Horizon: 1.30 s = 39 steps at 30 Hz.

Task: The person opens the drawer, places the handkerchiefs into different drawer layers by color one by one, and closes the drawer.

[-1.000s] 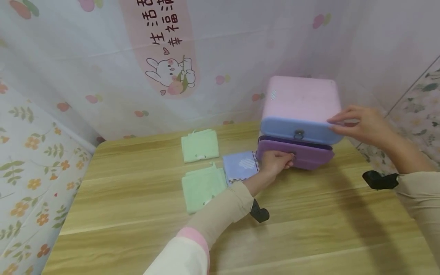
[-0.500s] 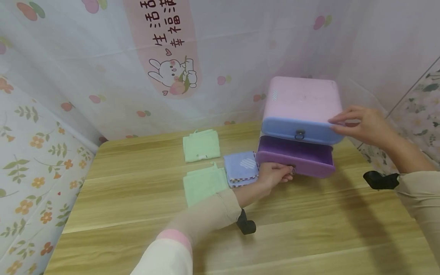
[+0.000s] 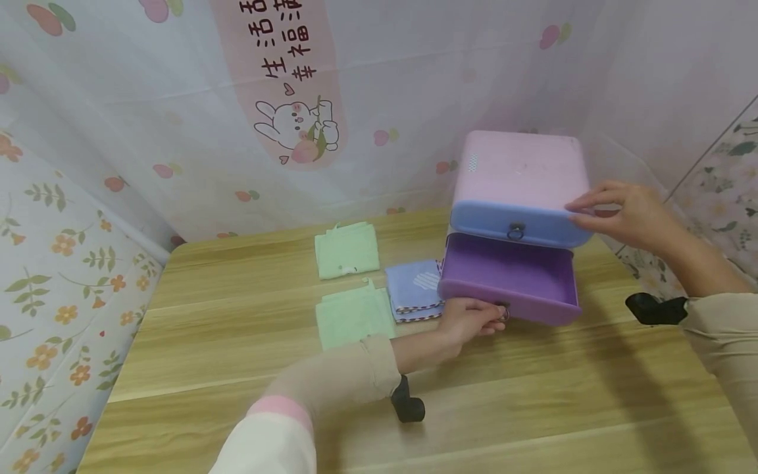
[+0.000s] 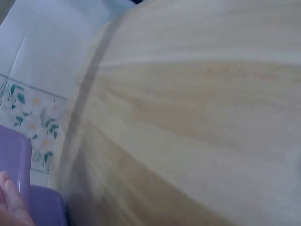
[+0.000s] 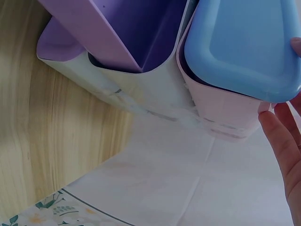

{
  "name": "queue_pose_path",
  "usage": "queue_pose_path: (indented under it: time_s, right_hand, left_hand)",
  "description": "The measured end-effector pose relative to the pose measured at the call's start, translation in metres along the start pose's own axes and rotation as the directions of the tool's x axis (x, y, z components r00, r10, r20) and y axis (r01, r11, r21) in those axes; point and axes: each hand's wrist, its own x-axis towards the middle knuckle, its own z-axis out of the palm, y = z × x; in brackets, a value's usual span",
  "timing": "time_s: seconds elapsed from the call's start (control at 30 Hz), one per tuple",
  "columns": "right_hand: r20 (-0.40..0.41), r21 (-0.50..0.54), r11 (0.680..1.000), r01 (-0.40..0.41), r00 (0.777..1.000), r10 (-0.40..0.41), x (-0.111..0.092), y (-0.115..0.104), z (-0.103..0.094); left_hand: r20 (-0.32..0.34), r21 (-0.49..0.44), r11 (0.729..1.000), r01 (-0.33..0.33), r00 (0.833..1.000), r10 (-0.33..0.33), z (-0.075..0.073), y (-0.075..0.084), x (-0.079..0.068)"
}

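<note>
A small drawer cabinet with a pink top stands at the right of the table. My left hand pinches the metal ring pull of the purple drawer, which is slid well out with bare inner walls. Above it, the blue-fronted drawer is pushed in. My right hand grips the cabinet's upper right corner, with thumb and fingers either side of it in the right wrist view. That view also shows a lower purple drawer. Left of the cabinet lies a folded blue cloth with a checked edge.
Two folded light-green cloths lie left of the blue one, one behind the other; my left sleeve crosses the nearer edge of the front one. The wooden table meets a printed curtain behind.
My left hand has drawn the purple drawer out toward me, from nearly closed to wide, so its inside shows. The right hand has stayed at the cabinet's corner.
</note>
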Motion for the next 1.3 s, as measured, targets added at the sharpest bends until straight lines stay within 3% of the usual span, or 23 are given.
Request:
queue_pose_path:
  time_s: [0.67,0.97,1.3]
  right_hand:
    - [0.003,0.024,1.000,-0.009,1.000,0.009,0.000,0.000,0.000]
    - [-0.018,0.010,1.000,0.027,0.999,-0.027,0.001,-0.002,-0.001]
    - [-0.001,-0.021,1.000,0.000,1.000,0.000,0.000,-0.001,-0.001]
  left_hand:
    - [0.017,-0.066,0.997,0.037,0.999,-0.036,0.003,-0.019,-0.027]
    - [0.032,-0.077,0.996,0.045,0.999,-0.043,0.002,-0.021,-0.029]
    - [0.043,-0.085,0.996,0.041,0.998,-0.037,0.000,-0.026,-0.027]
